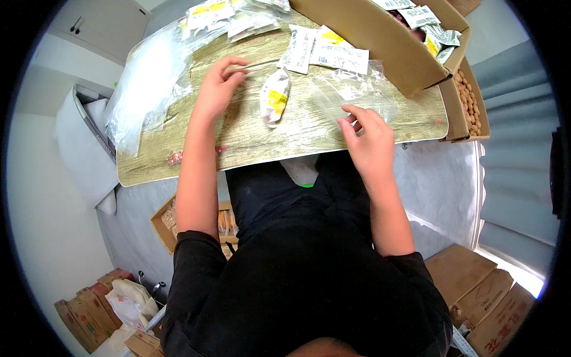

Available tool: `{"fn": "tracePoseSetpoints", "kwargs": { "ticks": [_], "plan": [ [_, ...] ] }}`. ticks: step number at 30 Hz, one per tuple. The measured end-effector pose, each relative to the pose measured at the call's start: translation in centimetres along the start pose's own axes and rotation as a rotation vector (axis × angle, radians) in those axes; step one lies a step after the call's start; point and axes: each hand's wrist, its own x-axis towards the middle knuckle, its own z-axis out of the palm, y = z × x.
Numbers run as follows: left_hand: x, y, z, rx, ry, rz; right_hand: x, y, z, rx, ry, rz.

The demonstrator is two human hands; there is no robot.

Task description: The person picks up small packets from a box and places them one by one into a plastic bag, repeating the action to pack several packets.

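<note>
My left hand [224,85] is above the wood-patterned table [241,138], its fingers curled apart near the end of a thin, dark stick-like item [263,64]; whether it touches that item I cannot tell. A small white packet with a yellow label [275,99] lies between my hands. At the right, my right hand [368,134] has thumb and fingertips close together at the edge of a clear plastic bag [330,100]; a firm grip on it cannot be made out. Behind the bag lie white printed packets [299,49], some with yellow labels.
Clear plastic bags [149,76] cover the table's left side, with more packets [209,13] behind. A cardboard box [370,40] of packets stands at the back right, beside a box of nuts in shells [467,105]. Red bits [175,157] lie near the front edge.
</note>
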Motion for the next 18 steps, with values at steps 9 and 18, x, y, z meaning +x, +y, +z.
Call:
{"fn": "tracePoseSetpoints", "kwargs": {
  "ticks": [9, 18],
  "plan": [
    [-7.2, 0.9, 4.1, 0.651, 0.197, -0.012, 0.4, 0.0, 1.2, 0.006, -0.028, -0.025],
    [-7.9, 1.5, 2.6, -0.070, -0.041, -0.228, 0.8, -0.4, 1.3, -0.074, -0.053, -0.022]
  ]
}}
